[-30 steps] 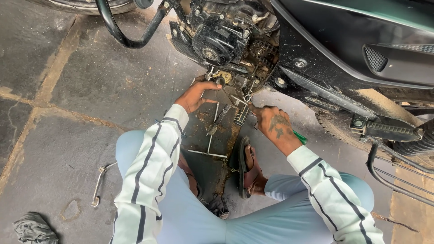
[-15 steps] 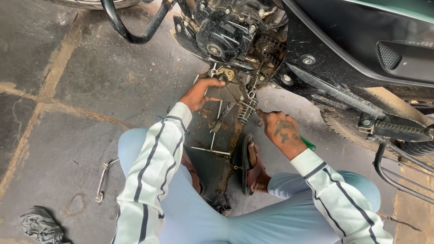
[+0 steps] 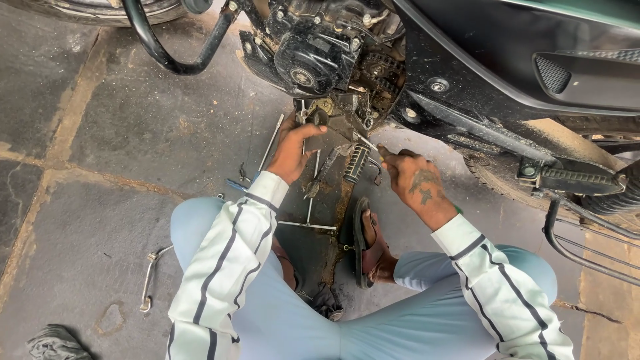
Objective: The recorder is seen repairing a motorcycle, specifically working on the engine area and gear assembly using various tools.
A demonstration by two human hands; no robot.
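Greasy left hand [image 3: 293, 150] has risen to the engine [image 3: 320, 57] (fingers together, pressing).

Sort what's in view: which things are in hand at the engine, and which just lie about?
In hand:
left hand
right hand
metal tool
engine

Lying about:
bent lever
rag
T-handle wrench
footpeg

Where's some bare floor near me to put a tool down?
Bare stone slabs lie between the crash guard, the bent lever and the rag. It is crowded under the engine, where left hand, right hand and long tools sit.
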